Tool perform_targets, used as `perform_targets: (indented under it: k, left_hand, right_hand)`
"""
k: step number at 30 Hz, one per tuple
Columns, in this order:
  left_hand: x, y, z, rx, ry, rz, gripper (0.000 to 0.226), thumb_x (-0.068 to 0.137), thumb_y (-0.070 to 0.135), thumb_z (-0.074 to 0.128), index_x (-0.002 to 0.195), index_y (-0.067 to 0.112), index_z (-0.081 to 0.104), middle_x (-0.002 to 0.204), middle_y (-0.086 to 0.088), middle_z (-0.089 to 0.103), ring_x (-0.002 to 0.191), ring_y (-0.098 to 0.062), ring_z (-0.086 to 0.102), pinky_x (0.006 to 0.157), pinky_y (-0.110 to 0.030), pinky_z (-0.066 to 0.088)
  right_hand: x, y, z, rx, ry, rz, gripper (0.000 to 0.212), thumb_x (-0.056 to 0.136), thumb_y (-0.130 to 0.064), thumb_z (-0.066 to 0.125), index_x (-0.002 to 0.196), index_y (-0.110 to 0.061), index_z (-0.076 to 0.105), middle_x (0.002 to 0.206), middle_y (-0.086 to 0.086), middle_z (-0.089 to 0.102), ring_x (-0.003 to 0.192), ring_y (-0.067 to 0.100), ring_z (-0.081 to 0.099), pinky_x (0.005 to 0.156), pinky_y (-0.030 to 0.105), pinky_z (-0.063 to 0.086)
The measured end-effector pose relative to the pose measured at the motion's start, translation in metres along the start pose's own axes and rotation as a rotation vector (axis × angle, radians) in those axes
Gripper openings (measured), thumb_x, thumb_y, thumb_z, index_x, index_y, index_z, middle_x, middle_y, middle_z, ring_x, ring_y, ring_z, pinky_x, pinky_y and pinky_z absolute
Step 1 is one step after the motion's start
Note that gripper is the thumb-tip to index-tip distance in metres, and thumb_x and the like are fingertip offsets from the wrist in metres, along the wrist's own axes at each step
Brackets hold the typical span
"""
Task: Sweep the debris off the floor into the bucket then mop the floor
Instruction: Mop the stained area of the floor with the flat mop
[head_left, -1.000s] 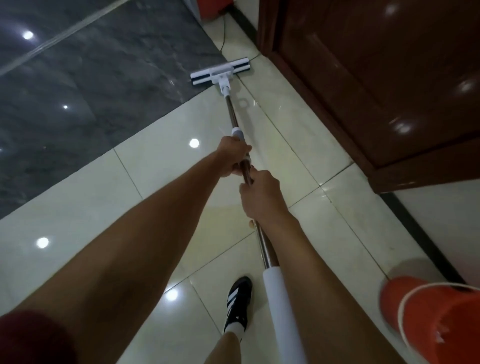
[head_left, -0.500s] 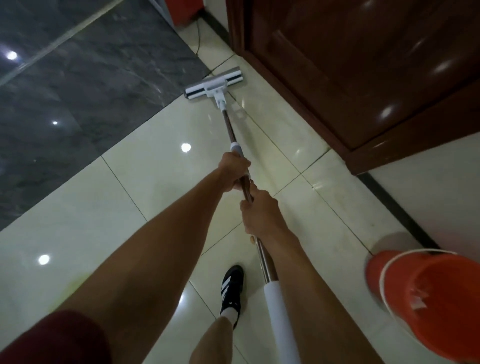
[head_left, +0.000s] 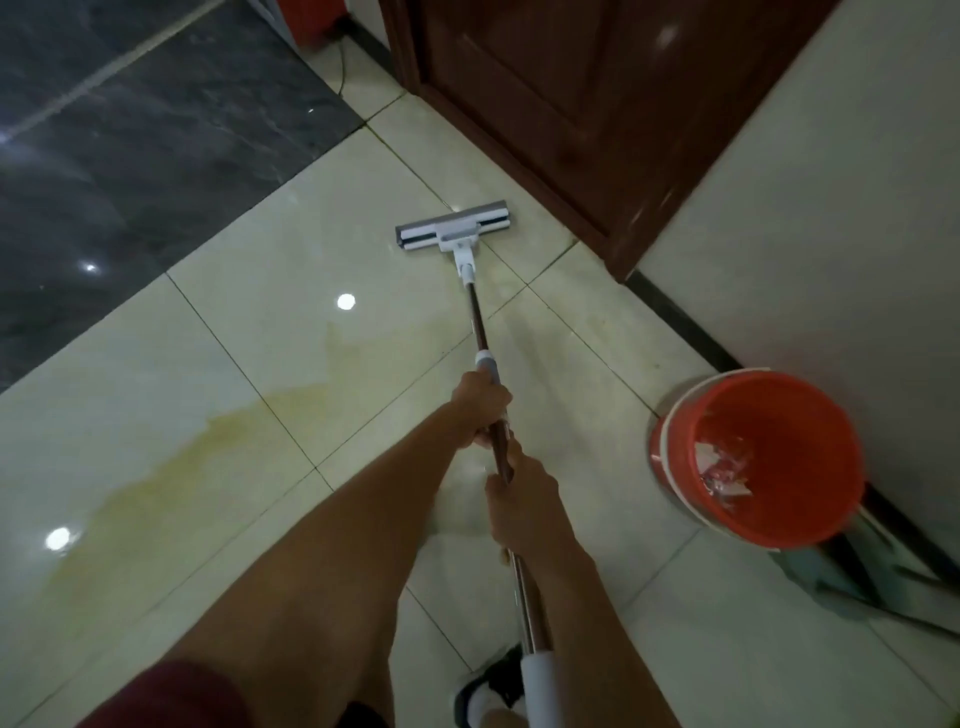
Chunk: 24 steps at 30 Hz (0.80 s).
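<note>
A flat white mop head (head_left: 453, 229) lies on the cream tiled floor (head_left: 270, 312) close to the dark wooden door. Its metal pole (head_left: 479, 322) runs back toward me. My left hand (head_left: 480, 402) grips the pole higher up, just below a grey collar. My right hand (head_left: 519, 506) grips it lower down, above the white end grip. An orange bucket (head_left: 800, 519) with a white handle stands by the wall at the right, with scraps of debris (head_left: 724, 467) in its bottom. A yellowish wet stain (head_left: 171, 478) spreads over the tiles at the left.
A dark wooden door (head_left: 571, 93) and white wall (head_left: 831, 208) with black skirting close off the right side. Dark grey marble flooring (head_left: 130, 156) lies at the far left. A dustpan-like object (head_left: 862, 566) rests behind the bucket. My shoe (head_left: 493, 686) is near the bottom edge.
The mop head has been pulled back toward me along the door, and the view has shifted so the bucket and its contents are fully visible. Both hands keep their hold on the pole.
</note>
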<state>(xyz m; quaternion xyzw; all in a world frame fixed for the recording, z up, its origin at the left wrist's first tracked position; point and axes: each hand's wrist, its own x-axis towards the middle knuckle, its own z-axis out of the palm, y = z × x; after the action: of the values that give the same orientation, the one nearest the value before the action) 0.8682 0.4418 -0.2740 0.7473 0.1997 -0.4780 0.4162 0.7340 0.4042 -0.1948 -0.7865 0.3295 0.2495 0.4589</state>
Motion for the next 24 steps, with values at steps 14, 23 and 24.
perform_targets:
  k: [14,23,24]
  left_hand:
    - [-0.041,-0.034,0.059,-0.097,-0.002,-0.005,0.036,0.075,0.014,0.060,0.111,0.007,0.059,0.113,-0.023,0.068,0.085,-0.037,0.071,0.080,-0.058,0.060]
    - [0.032,0.072,-0.005,-0.022,0.024,0.031,0.013,0.096,0.012,0.063,0.107,0.005,0.060,0.092,-0.011,0.065,0.072,-0.024,0.067,0.056,-0.037,0.059]
    - [0.043,0.087,-0.014,-0.021,0.026,0.040,0.007,0.097,0.011,0.062,0.100,0.007,0.059,0.089,-0.011,0.064,0.070,-0.023,0.066,0.058,-0.038,0.059]
  right_hand:
    - [-0.067,0.044,-0.032,0.039,0.032,0.020,0.038,0.104,-0.024,0.044,0.142,-0.019,0.045,0.103,0.005,0.068,0.085,0.018,0.068,0.076,0.030,0.058]
    - [0.045,-0.048,-0.047,-0.052,0.064,-0.031,0.038,0.105,-0.026,0.044,0.142,-0.014,0.044,0.118,0.006,0.065,0.107,0.020,0.066,0.092,0.031,0.054]
    - [0.060,-0.062,-0.050,-0.054,0.059,-0.029,0.038,0.105,-0.025,0.043,0.141,-0.014,0.044,0.117,0.006,0.065,0.105,0.021,0.066,0.089,0.030,0.054]
